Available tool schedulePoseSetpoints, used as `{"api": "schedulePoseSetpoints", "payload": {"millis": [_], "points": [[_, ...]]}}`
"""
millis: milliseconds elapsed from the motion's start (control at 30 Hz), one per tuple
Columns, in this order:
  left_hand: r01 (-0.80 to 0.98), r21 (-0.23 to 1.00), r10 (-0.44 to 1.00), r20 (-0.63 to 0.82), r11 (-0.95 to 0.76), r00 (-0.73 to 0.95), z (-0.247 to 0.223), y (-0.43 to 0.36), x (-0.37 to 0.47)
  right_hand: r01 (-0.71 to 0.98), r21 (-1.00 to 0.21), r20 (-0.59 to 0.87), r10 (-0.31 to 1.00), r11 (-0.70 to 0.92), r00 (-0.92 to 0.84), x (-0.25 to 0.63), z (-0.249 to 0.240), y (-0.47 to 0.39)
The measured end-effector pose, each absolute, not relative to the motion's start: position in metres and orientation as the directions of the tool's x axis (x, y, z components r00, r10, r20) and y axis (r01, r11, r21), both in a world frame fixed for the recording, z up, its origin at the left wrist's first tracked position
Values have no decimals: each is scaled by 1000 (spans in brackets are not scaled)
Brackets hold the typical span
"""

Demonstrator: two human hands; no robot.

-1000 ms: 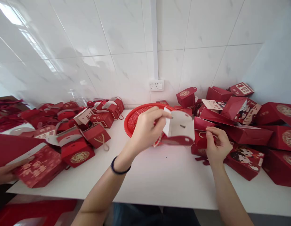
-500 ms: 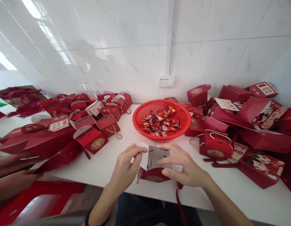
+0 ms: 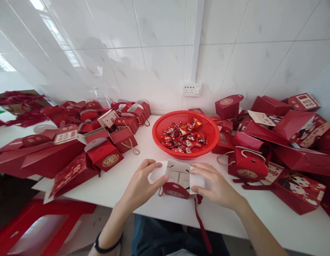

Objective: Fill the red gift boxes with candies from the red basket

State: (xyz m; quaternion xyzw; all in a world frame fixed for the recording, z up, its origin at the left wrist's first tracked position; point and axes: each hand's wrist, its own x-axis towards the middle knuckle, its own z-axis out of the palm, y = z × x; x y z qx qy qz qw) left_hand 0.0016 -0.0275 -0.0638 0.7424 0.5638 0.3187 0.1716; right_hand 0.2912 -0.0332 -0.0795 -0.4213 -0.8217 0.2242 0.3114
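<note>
A small red gift box (image 3: pixel 176 192) with a white inside stands open-topped on the table in front of me. My left hand (image 3: pixel 145 183) is at its left white flap (image 3: pixel 159 171), thumb and forefinger on either side of it. On the other side, my right hand (image 3: pixel 215 185) grips the right white flap (image 3: pixel 197 182), its fingers on top and thumb at the near edge. Folded card shows in the box; I see no candy there. A dark red ribbon (image 3: pixel 201 224) hangs from beside the box over the table edge. Just behind sits a red plastic basket (image 3: pixel 157 140) with wrapped candies (image 3: pixel 185 135).
Red gift boxes (image 3: pixel 110 158) crowd the left of the white table (image 3: pixel 135 199), with a carton of red ribbons (image 3: pixel 21 101) farther left. More boxes (image 3: pixel 295 185) are heaped at right. A red stool (image 3: pixel 55 217) stands lower left. A tiled wall with a socket (image 3: pixel 192 89) closes the back.
Both side flaps are now spread outward, and my right hand has closed on the right one. At the left, another person's hands have left the view, and the red box there rests on the table.
</note>
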Motion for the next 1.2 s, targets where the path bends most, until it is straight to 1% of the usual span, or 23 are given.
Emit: {"api": "schedulePoseSetpoints", "payload": {"millis": [67,100,167,233,333,433,567,700,800,933,1000,1100,1133,1200], "points": [[756,570,943,265,-323,203,-62,-30,-2,559,-594,330,809,578,-486,291,-83,-37],[770,548,944,233,-327,235,-61,-32,-5,558,-578,336,797,596,-502,291,-83,-38],[786,515,937,130,-343,324,-58,-34,-10,554,-559,332,778,617,-533,290,-84,-41],[783,505,912,17,-362,411,-57,-35,-14,554,-566,308,780,611,-545,290,-84,-42],[770,514,873,-80,-378,481,-58,-35,-15,546,-629,260,812,553,-522,290,-87,-41],[743,538,850,-88,-398,520,-60,-34,-12,508,-718,199,840,476,-505,291,-88,-38],[694,582,809,-100,-424,579,-60,-33,-10,454,-804,141,864,385,-482,293,-86,-39],[700,583,795,-144,-413,590,-59,-29,-8,396,-874,89,893,282,-441,293,-87,-45],[704,575,809,-120,-416,576,-58,-24,-4,430,-845,132,903,319,-410,295,-84,-45],[699,536,802,-65,-473,593,-46,-18,-2,557,-700,277,889,447,-365,308,-61,-37],[678,511,790,3,-528,613,-31,-11,-2,574,-661,342,875,483,-342,316,-40,-27],[595,489,741,179,-638,647,-2,15,5,530,-680,436,861,507,-263,323,-11,-2],[563,485,716,219,-670,663,6,29,11,503,-703,443,863,502,-241,322,-5,10],[534,468,683,239,-704,690,17,63,32,403,-772,457,870,491,-185,316,-1,38]]}}
